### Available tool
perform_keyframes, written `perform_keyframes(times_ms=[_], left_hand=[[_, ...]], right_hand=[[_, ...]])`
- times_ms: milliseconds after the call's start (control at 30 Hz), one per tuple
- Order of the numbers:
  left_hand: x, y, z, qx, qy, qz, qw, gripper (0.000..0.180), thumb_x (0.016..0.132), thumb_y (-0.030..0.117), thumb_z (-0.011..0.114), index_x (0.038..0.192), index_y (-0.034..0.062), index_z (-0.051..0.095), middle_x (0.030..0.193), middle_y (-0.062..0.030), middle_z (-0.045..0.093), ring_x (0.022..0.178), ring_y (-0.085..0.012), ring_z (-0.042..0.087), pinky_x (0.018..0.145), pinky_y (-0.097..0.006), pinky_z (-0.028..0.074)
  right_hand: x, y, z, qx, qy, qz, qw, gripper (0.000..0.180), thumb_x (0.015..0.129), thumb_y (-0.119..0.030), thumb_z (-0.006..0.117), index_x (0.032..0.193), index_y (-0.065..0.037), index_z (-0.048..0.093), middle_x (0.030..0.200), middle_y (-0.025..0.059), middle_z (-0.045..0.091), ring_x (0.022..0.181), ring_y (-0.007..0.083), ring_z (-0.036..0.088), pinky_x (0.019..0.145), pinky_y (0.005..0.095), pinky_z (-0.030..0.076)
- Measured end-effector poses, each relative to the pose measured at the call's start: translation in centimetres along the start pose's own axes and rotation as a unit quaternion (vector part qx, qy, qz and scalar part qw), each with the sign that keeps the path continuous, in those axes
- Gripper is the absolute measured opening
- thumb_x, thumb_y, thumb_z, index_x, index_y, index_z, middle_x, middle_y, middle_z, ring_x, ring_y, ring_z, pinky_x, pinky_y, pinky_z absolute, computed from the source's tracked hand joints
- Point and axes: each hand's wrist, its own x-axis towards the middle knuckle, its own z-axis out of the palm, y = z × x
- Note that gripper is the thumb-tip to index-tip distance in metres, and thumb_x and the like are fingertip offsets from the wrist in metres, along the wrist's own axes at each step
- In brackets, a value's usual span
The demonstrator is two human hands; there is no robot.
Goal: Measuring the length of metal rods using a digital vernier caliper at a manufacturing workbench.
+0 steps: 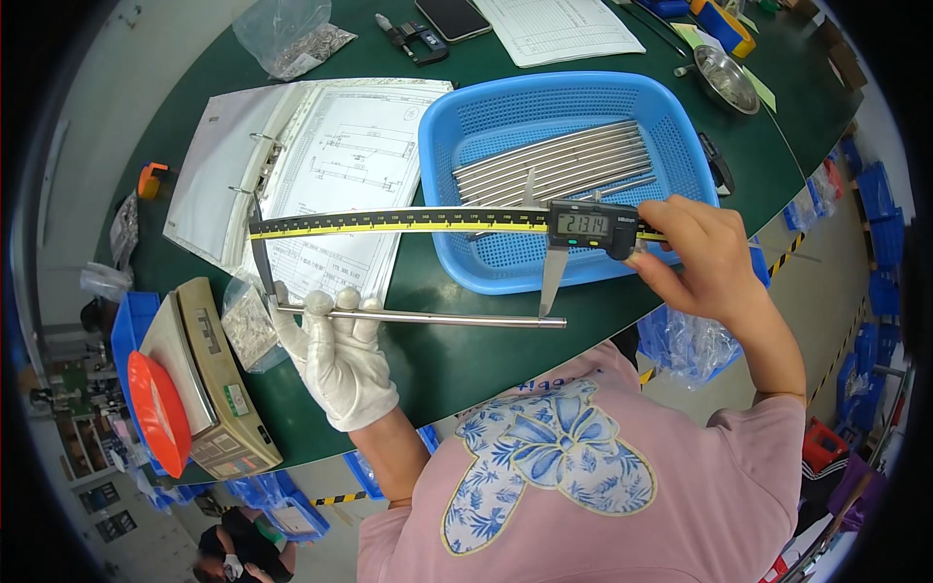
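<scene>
My left hand [342, 367], in a white glove, pinches a thin metal rod [466, 318] near its left end. The fixed jaw of a long digital caliper [408, 221] reaches down to that same end, by the gloved fingertips. My bare right hand [708, 255] grips the caliper at its sliding head, thumb below and fingers above. The sliding jaw [553, 280] comes down to the rod close to its right end. The lit display faces up. Behind the caliper, several similar rods [554, 163] lie side by side in a blue plastic basket [569, 82].
An open ring binder with drawings [360, 146] lies left of the basket. A scale [209, 379] with a red tray [160, 413] stands at the near left. Farther back are a micrometer [410, 41], a phone [453, 17], paper sheets [559, 27] and a metal bowl [727, 80].
</scene>
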Motion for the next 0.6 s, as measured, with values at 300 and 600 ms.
perform_keyframes(times_ms=[300, 600], left_hand=[[0.0, 0.0, 1.0, 0.003, 0.062, -0.006, 0.998, 0.045, 0.085, 0.002, 0.043, 0.125, 0.0143, 0.028, 0.094, -0.0110, 0.052, 0.084, -0.0260, 0.057, 0.069, -0.043, 0.055], [0.1, 0.0, -0.2, -0.017, -0.004, 0.002, 1.000, 0.039, 0.087, 0.002, 0.036, 0.125, 0.0120, 0.029, 0.102, -0.0137, 0.053, 0.093, -0.0294, 0.056, 0.074, -0.047, 0.052]], right_hand=[[0.0, 0.1, -0.1, 0.000, 0.007, -0.009, 1.000, 0.028, 0.066, -0.016, 0.066, 0.085, 0.000, 0.053, 0.067, 0.0092, 0.054, 0.054, 0.0232, 0.054, 0.044, 0.0299, 0.041], [0.2, -0.2, -0.2, 0.003, -0.012, -0.006, 1.000, 0.030, 0.066, -0.013, 0.065, 0.089, 0.001, 0.051, 0.065, 0.0084, 0.051, 0.051, 0.0227, 0.051, 0.042, 0.0308, 0.038]])
